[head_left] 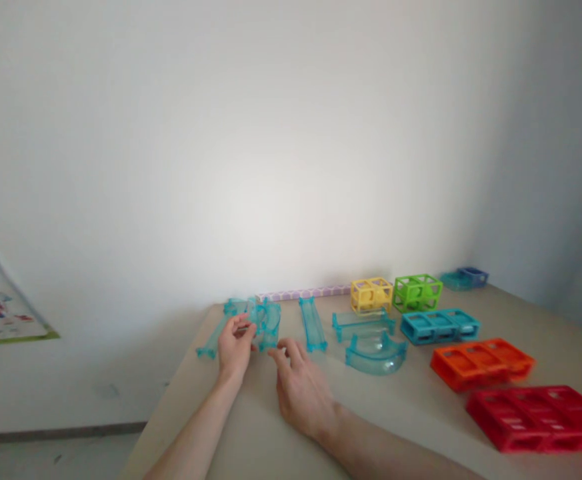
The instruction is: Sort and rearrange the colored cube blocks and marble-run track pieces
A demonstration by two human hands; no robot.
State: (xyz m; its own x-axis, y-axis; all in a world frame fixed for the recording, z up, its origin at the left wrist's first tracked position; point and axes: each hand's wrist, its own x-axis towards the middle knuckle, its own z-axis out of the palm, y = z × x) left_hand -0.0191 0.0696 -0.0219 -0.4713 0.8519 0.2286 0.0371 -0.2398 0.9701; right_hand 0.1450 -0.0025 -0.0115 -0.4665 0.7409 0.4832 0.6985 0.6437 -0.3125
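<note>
My left hand (237, 343) is at the left part of the table, its fingers curled at a group of clear teal track pieces (269, 320); whatever lies between its fingertips is too small to make out. Just right of it, my right hand (303, 387) is low over the table with bent fingers, its fingertips near the bottom edge of the same pieces, and nothing shows in it. A straight teal track (313, 325) lies beyond my right hand. Another long teal piece (215, 341) is partly hidden behind my left hand.
Rightward lie a straight teal piece (363, 326), a curved teal piece (377, 357), yellow (371, 295), green (417, 293), blue (439, 326), orange (483, 363) and red (541, 419) frames. A patterned strip (303, 293) runs along the wall. A purple piece (473, 277) sits in the far corner.
</note>
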